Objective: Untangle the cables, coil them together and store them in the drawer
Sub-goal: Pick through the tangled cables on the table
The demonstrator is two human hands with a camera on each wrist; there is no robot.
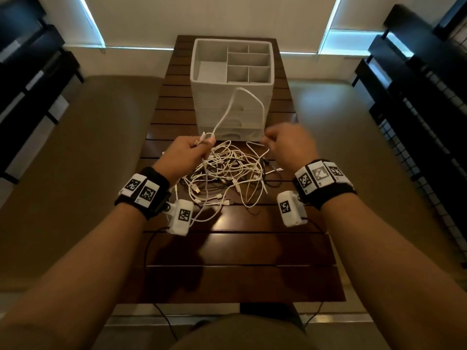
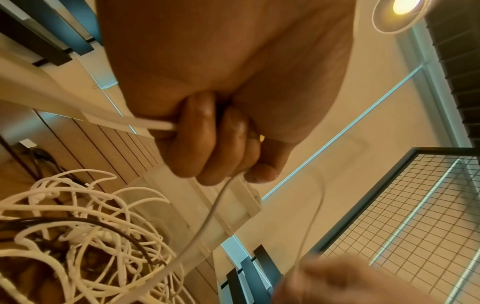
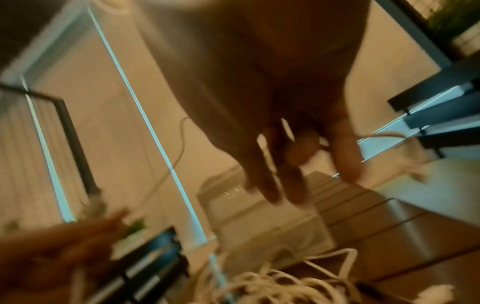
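White and a few black strands in the tangled heap of thin cables (image 1: 227, 173). Plain white on the square plastic drawer organiser (image 1: 231, 97), pale grey in its top compartments. Dark reddish-brown on the slatted wooden table (image 1: 240, 248), glossy, striped by darker gaps. Black on both fabric wristbands (image 1: 154, 193), set with white tags bearing black-and-white square code patterns. Black grid pattern on the wire mesh rack (image 2: 415, 216).

Glossy slatted wood table (image 1: 252, 248); matt white organizer (image 1: 217, 97).
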